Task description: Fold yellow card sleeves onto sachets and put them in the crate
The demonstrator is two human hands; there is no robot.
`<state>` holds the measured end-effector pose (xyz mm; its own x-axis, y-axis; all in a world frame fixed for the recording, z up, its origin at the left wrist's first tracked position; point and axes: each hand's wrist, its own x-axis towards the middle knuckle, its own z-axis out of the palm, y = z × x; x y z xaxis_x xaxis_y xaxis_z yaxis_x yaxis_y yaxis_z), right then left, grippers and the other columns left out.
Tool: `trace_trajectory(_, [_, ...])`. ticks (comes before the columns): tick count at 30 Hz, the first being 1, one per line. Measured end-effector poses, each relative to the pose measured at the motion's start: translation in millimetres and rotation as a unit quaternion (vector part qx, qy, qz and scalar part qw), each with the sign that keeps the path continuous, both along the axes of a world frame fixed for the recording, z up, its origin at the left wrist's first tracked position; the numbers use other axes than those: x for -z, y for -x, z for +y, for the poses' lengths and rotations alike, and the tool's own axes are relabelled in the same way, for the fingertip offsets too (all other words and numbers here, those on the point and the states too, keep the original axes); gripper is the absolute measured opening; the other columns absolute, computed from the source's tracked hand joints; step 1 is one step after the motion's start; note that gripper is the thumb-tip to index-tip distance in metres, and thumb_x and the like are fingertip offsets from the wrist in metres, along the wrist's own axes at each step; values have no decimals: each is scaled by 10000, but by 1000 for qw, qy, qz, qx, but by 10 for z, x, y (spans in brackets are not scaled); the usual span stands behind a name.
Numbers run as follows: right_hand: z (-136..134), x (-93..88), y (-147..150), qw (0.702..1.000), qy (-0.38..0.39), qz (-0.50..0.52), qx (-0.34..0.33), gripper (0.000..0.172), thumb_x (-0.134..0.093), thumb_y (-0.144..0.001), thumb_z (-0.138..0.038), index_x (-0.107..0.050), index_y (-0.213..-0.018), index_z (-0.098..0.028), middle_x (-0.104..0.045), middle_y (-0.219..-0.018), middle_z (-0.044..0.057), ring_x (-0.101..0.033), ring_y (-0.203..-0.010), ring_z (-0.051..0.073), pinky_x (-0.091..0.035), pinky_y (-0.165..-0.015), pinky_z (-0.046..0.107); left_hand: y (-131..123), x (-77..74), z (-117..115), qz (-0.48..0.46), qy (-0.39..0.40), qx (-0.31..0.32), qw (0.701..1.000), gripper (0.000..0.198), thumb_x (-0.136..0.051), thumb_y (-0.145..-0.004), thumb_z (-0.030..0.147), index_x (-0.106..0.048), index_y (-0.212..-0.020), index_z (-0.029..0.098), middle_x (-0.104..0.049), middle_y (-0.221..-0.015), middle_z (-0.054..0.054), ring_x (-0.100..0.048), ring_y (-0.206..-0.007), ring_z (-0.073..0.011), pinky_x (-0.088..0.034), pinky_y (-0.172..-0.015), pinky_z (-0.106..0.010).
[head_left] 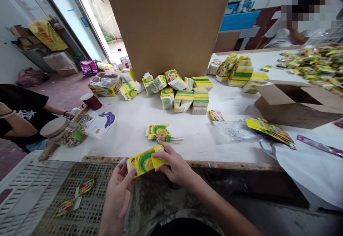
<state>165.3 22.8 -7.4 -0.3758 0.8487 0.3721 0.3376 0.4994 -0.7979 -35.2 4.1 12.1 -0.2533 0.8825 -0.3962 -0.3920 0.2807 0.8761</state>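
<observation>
Both my hands hold one small yellow-and-green printed carton [145,161] just in front of the table's near edge. My left hand [118,189] pinches its left end from below, fingers closed on it. My right hand [171,164] grips its right end, with the thumb and fingers closed over the flap. On the white table [134,121] just beyond lies a small pile of flat cartons [158,132] of the same print. Further back stand several bundled stacks of flat cartons [184,93].
A tall brown cardboard sheet [168,25] rises behind the stacks. An open cardboard box [297,104] sits at the right, with a clear plastic bag [233,131] and yellow packets [269,130] near it. A slatted crate [53,193] holding two cartons lies lower left. Other people sit left and far right.
</observation>
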Motion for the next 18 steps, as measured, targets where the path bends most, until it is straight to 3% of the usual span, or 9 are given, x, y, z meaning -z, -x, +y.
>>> trace_trajectory(4, [6, 2, 6, 999, 17, -27, 6, 299, -588, -882, -254, -609, -1165, -160, -393, -1415, 227, -353, -1377, 281, -394, -1053, 414, -56, -23, 9, 11, -13, 12, 1000, 657, -899, -502, 294, -584, -1066, 177, -657, -1047, -55, -637, -956, -194, -544, -755, -225])
trace_trajectory(7, [20, -15, -61, 997, 50, -54, -23, 259, -621, -861, -256, -650, -1107, -180, -398, -1414, 204, -462, -1292, 283, -419, -1025, 406, -52, -3, 16, 24, -20, 0, 1000, 699, -908, -462, 265, -589, -1078, 182, -656, -1029, -41, -636, -923, -172, -535, -735, -207])
trace_trajectory(10, [13, -33, -129, 994, 75, -59, -48, 238, -655, -839, -264, -662, -1068, -201, -394, -1423, 172, -461, -1287, 282, -407, -1032, 413, -49, 20, -1, 32, -21, 8, 999, 690, -901, -468, 268, -592, -1077, 167, -654, -1034, -55, -634, -922, -176, -525, -710, -202])
trace_trajectory(12, [-6, -38, -132, 996, 75, -24, -48, 295, -684, -813, -265, -631, -1097, -206, -393, -1422, 155, -401, -1330, 285, -364, -1069, 426, -70, 24, -24, 34, -23, 13, 999, 705, -894, -485, 289, -575, -1103, 171, -652, -1061, -67, -632, -953, -196, -522, -714, -215])
trace_trajectory(14, [-25, -32, -94, 994, 88, 57, -35, 470, -690, -802, -281, -518, -1233, -208, -412, -1391, 150, -410, -1308, 272, -375, -1060, 420, -102, 24, -49, 41, -28, 32, 998, 709, -885, -506, 317, -558, -1118, 176, -652, -1079, -75, -627, -981, -209, -521, -745, -234])
trace_trajectory(16, [-36, -15, -30, 979, 133, 152, -21, 609, -642, -831, -308, -349, -1356, -210, -468, -1302, 139, -507, -1178, 241, -457, -968, 389, -127, 32, -70, 66, -38, 70, 995, 669, -860, -551, 358, -549, -1114, 174, -655, -1073, -77, -623, -992, -216, -517, -804, -272])
trace_trajectory(18, [-37, 2, 31, 961, 184, 204, -13, 602, -592, -849, -281, -296, -1369, -215, -515, -1194, 108, -573, -999, 203, -509, -848, 345, -123, 58, -87, 131, -58, 101, 985, 595, -797, -632, 427, -543, -1106, 173, -652, -1053, -83, -622, -985, -230, -511, -857, -339])
